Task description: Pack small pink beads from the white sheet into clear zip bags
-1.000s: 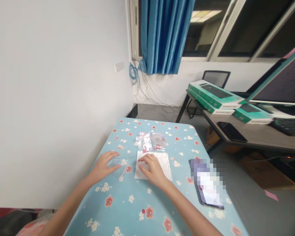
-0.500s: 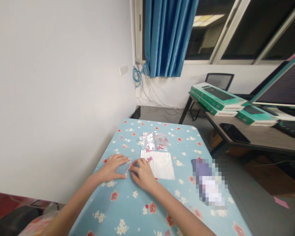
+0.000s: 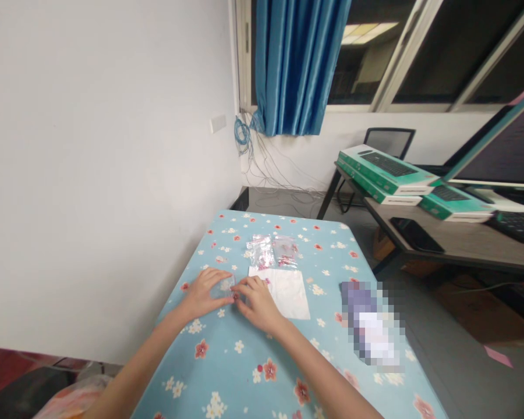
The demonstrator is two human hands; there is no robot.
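A small clear plastic bag [image 3: 226,286] lies between my two hands on the flowered tablecloth. My left hand [image 3: 204,293] grips it, thumb and fingertips at opposite edges. At the bag's right edge, the bent fingers of my right hand [image 3: 258,302] come together; what is between them is too small to make out. Just beyond that hand lies a white sheet [image 3: 289,294], with a few small pink pieces [image 3: 267,281] partly hidden behind the fingers. Behind the sheet, two clear bags, the left bag [image 3: 261,251] and the right bag [image 3: 285,251], contain pink-red pieces.
A blurred-out purple and white item [image 3: 367,323] is at the right of the table [image 3: 240,372]. Beyond it stands a desk with green keyboard boxes [image 3: 386,171], a black phone [image 3: 416,234] and a monitor [image 3: 502,145]. A white wall [image 3: 105,174] runs along the left.
My left hand has shifted slightly up and right, its thumb now nearer the right fingertips. The right fingers have moved over the bag's edge, and the bag lies flatter between the hands.
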